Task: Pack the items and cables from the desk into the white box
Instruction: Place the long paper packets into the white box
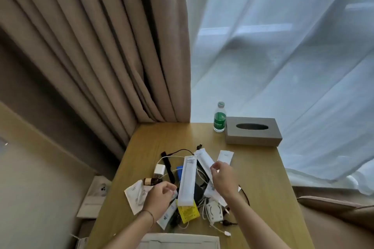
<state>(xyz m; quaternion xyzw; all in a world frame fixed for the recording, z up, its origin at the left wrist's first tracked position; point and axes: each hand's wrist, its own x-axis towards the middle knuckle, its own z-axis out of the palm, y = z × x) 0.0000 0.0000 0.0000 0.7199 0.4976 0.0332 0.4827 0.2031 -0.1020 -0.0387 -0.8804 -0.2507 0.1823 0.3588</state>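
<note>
A heap of small items lies mid-desk: a long white packet (188,180), a second long white packet (204,160), a white charger plug (159,170), a yellow packet (188,212), a white round device (213,210), black and white cables (202,176). My left hand (160,195) hovers with curled fingers at the heap's left side, by a small tube (169,213); I cannot tell what it holds. My right hand (224,179) pinches the second white packet near its middle. The white box (180,241) sits at the near edge, partly cut off.
A green-labelled water bottle (220,117) and a grey tissue box (253,131) stand at the desk's far right corner. Crumpled white wrappers (134,194) lie at the left edge of the wooden desk (263,188). Curtains hang behind; a wall socket (102,187) is at left.
</note>
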